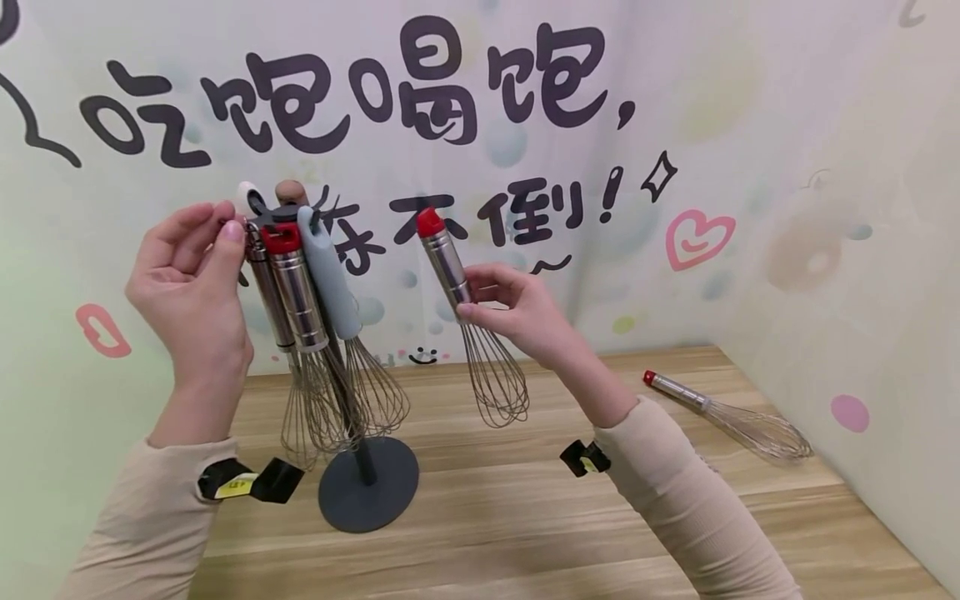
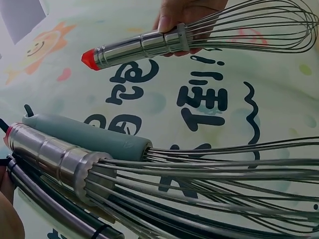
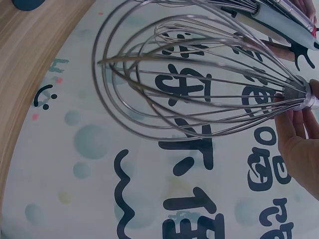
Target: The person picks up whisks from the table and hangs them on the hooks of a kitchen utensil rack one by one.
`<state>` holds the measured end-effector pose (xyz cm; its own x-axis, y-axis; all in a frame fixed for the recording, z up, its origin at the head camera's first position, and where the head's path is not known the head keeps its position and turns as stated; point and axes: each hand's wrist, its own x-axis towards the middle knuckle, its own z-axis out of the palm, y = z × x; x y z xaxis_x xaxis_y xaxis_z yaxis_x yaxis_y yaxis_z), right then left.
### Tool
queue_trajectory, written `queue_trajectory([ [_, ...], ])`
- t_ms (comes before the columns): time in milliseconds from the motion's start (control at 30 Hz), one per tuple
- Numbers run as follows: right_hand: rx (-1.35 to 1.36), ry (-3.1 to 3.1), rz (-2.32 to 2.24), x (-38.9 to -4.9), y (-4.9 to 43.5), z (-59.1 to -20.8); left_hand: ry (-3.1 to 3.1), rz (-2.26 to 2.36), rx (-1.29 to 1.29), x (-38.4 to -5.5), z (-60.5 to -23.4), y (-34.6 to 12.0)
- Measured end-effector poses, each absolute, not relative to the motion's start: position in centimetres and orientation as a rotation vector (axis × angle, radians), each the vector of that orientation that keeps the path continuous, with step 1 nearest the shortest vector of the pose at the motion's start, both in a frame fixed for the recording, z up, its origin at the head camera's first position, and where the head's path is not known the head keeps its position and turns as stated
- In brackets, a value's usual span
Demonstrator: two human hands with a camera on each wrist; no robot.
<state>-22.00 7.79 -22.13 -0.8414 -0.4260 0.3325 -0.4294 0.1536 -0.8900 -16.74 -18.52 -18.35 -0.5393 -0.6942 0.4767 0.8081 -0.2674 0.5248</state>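
A rotating-style stand with a round dark base (image 1: 367, 485) carries several hanging whisks. At its top my left hand (image 1: 197, 279) pinches the end loop of a slim steel-handled whisk (image 1: 270, 292), seen at the lower left in the left wrist view. Beside it hang a red-capped steel whisk (image 1: 300, 292) and a pale blue-handled whisk (image 1: 330, 275). My right hand (image 1: 517, 312) grips another red-capped whisk (image 1: 447, 262) by the lower part of its handle, apart from the stand, with its wires (image 3: 189, 84) pointing down.
A further red-capped whisk (image 1: 678, 390) lies on the wooden table (image 1: 510, 517) at the right. White and wooden handle ends (image 1: 291, 192) show behind the stand's top. A printed wall sheet (image 1: 787, 150) rises behind and at the sides.
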Motion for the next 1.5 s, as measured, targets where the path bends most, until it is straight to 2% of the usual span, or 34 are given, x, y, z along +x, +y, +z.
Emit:
queue_trajectory([
  [1000,0.911,-2.399,1.802,-21.4,6.7,-21.5,-0.787,-2.114,-0.232,-17.2,-18.0,-20.9],
  [1500,0.966,-2.437,1.794,-21.2,4.3,-20.4,-0.788,-2.171,-0.234,-16.9,-18.0,-21.5],
])
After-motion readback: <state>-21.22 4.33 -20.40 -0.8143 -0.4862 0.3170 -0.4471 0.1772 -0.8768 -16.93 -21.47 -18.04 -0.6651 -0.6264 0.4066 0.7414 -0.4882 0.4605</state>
